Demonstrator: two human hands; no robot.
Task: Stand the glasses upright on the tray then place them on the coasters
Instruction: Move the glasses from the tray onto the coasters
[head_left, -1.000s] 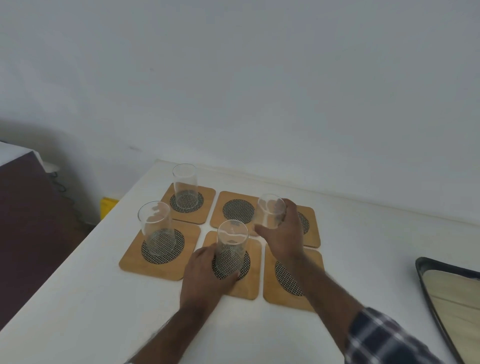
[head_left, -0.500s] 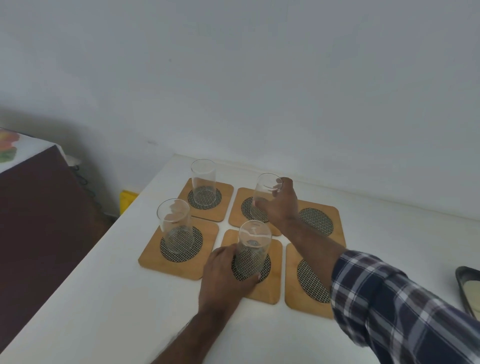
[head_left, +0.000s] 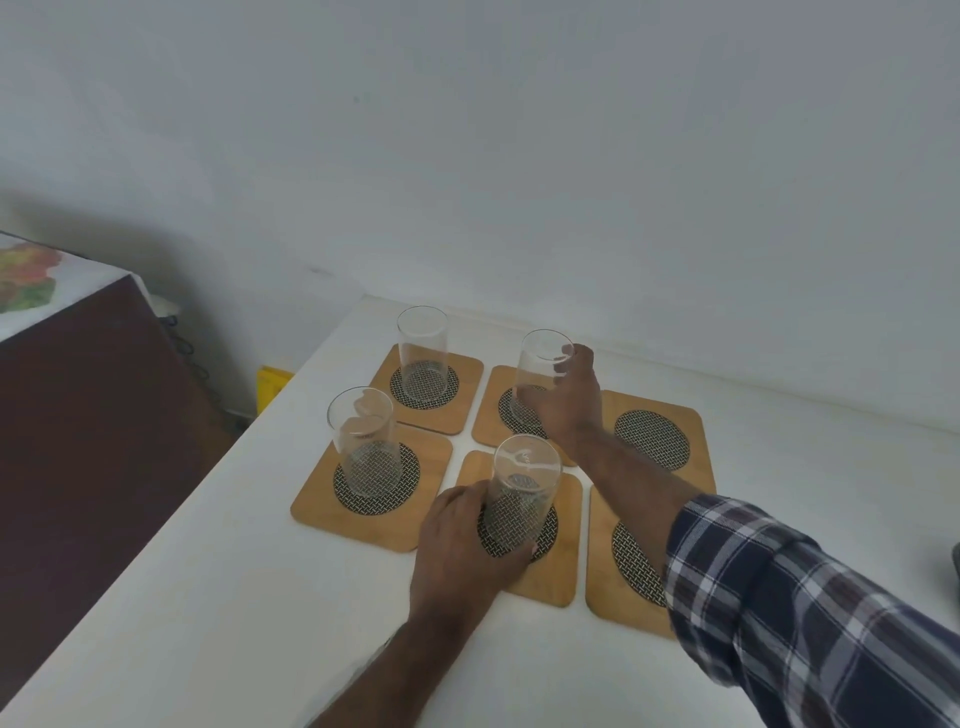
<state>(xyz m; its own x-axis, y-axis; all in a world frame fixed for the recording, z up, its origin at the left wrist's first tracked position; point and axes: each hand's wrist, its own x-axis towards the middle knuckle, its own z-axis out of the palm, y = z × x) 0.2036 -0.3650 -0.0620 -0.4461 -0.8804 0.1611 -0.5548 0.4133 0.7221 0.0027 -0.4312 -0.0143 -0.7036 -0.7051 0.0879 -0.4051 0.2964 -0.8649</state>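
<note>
Six wooden coasters sit in a two-by-three grid on the white table (head_left: 208, 597); four carry upright glasses, and your right forearm with its plaid sleeve (head_left: 810, 613) covers part of the near coaster at 3 o'clock (head_left: 608, 577). Only a dark sliver of the tray (head_left: 956, 566) shows at the frame's 3 o'clock edge, cut off. Your right palm hides the lower wall of the far middle glass (head_left: 540, 374), so you can't tell for certain that its base is seated on the far middle coaster (head_left: 493, 410), though it stands over that mesh disc. Your left hand (head_left: 462, 540) grips the near middle glass (head_left: 524, 493) low on its wall, thumb at its 9 o'clock side, fingers curled round the base; the glass stands on the near middle coaster (head_left: 561, 561). Your right hand (head_left: 569, 400) reaches out toward 12 o'clock, arm nearly straight, fingers wrapped round the far middle glass near its rim. The far left glass (head_left: 422, 353) and near left glass (head_left: 363, 441) stand untouched on their coasters at 10 and 9 o'clock of the left hand. The far right coaster (head_left: 654, 436) is bare.
</note>
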